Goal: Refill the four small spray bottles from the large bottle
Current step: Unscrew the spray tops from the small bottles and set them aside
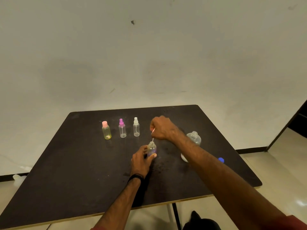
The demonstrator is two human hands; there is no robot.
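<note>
A black table, a yellow bottle with a pink cap, a clear bottle with a purple top, a blue cap, a black wristband

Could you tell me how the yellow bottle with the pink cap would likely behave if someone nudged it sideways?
The yellow bottle stands upright on the dark table, tall and narrow, so a push near its pink cap would probably tip it. It looks like thin clear plastic and nearly empty, so likely light, sliding easily if pushed low. Being round, it may roll once down.
</note>
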